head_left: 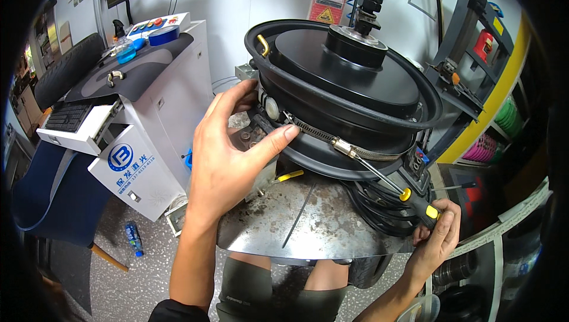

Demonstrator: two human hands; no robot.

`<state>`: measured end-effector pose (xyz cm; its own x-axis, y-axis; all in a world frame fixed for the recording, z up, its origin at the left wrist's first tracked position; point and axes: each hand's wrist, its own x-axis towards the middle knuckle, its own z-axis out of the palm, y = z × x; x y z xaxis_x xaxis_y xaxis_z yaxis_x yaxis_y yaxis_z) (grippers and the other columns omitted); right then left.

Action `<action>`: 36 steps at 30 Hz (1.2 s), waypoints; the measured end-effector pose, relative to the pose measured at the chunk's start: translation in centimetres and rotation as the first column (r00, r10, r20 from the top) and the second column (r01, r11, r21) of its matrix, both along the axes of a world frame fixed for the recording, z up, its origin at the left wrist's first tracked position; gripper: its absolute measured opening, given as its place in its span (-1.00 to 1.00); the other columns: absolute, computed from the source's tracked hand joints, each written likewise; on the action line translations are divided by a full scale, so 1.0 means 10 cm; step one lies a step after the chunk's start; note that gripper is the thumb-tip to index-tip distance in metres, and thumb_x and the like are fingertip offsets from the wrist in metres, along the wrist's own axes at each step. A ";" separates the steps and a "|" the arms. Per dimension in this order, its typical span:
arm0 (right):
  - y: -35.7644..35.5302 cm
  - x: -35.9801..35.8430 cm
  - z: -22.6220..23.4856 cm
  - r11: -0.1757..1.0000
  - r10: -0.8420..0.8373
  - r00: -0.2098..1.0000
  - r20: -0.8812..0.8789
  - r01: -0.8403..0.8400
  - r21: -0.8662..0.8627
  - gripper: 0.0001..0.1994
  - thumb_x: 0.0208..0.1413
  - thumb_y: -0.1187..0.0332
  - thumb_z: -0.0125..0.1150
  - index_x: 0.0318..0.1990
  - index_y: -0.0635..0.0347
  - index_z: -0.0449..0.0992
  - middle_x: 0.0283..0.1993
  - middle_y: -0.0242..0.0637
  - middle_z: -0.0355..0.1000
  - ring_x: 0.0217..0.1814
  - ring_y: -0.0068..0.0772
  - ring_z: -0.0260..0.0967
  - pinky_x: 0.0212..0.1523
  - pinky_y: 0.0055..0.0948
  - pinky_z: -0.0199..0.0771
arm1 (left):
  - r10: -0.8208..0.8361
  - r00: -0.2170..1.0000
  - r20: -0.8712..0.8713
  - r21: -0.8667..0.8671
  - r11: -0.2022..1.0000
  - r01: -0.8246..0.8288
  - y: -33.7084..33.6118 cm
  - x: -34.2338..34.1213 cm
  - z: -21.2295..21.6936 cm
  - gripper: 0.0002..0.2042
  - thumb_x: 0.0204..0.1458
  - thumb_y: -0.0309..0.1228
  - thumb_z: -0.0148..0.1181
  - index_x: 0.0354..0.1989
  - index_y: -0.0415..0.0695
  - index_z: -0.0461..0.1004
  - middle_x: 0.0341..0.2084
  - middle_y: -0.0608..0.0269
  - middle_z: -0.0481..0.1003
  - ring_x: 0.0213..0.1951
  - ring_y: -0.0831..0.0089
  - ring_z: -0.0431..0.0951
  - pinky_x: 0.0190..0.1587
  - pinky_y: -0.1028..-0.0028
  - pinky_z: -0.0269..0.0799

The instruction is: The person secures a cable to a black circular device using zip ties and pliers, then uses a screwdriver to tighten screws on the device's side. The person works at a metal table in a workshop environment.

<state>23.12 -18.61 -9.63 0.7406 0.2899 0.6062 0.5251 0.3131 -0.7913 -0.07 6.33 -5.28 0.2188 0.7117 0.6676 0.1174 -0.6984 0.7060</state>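
Right hand (440,231): grip closed round screwdriver (405,195), tip at metal clamp (342,146) on black wheel (296,55) above counter (323,233). Left hand (228,159): grip part-open, bracing wheel. Best keep shaft square to screw, turn gently.

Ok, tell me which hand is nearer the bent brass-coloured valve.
Left. The left hand is below the valve, at the wheel; the right hand is farther off, gripping the screwdriver.

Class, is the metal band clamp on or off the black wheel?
On: the band clamp curves round the black wheel, its screw housing meeting the screwdriver; the far side is hidden.
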 end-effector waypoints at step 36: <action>-0.15 -0.03 0.57 0.826 0.015 0.575 0.818 0.454 -0.334 -0.59 -0.04 0.65 0.51 0.03 0.33 0.64 -0.08 -0.02 0.50 -0.04 0.06 0.49 -0.02 -0.08 0.50 | 0.039 0.994 -0.107 -0.055 0.997 -0.045 -0.01 0.00 0.17 -0.14 -0.13 -0.06 0.73 0.33 -0.34 0.62 0.02 0.09 0.71 0.04 0.41 0.59 -0.05 0.39 0.50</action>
<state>22.81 -20.11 -3.92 0.1446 0.5923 0.7926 0.9828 -0.1793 -0.0454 -0.08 6.21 -3.56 0.2553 0.7582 0.6000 0.2216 -0.6499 0.7270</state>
